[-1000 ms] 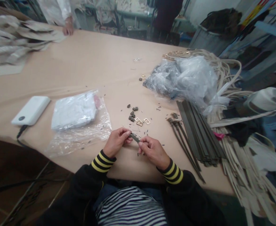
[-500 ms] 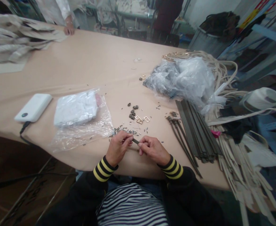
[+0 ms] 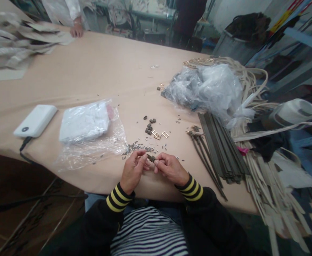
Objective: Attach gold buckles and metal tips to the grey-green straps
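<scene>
A short dark olive strip (image 3: 151, 158), bent into a small curl, is pinched between my two hands at the near side of the table. My left hand (image 3: 134, 170) grips its left end with thumb and forefinger. On the other end, the fingertips of my right hand (image 3: 171, 168) are closed. Just beyond my hands lie scattered small dark and metal bits (image 3: 138, 147). Several small dark loops (image 3: 149, 127) sit past them, beside gold rectangular buckles (image 3: 157, 136). My fingers hide part of the strip.
Dark flat straps (image 3: 221, 151) are stacked to my right, with thinner straps (image 3: 204, 156) beside them. Plastic bags (image 3: 211, 83) and beige strips lie farther right. On the left are a wrapped white packet (image 3: 85, 121) and a white power bank (image 3: 36, 121). A person's hand (image 3: 77, 30) rests at the far edge.
The strip, held out straight before, is now bent into a curl between my fingers. My right hand has come slightly closer to my left.
</scene>
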